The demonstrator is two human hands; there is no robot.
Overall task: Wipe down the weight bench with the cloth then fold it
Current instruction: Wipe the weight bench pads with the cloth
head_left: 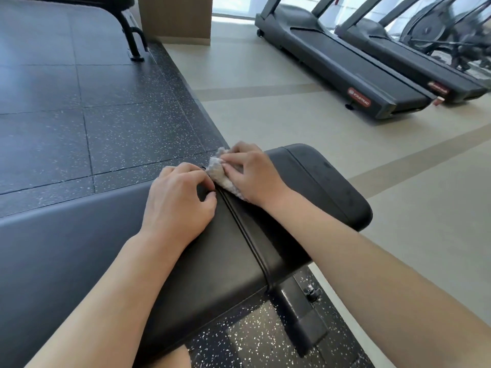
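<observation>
The black padded weight bench runs from the lower left to the middle right, with a gap between its two pads. A small pale grey cloth lies bunched at the far end of that gap. My right hand lies on top of the cloth with its fingers curled over it, holding it against the pad. My left hand rests on the nearer pad right beside the cloth, fingers curled, fingertips at the gap's edge. Most of the cloth is hidden under my right hand.
Dark speckled rubber flooring lies to the left, beige floor to the right. Two treadmills stand at the back right. Another bench's leg is at the back left. The bench frame shows below the pad.
</observation>
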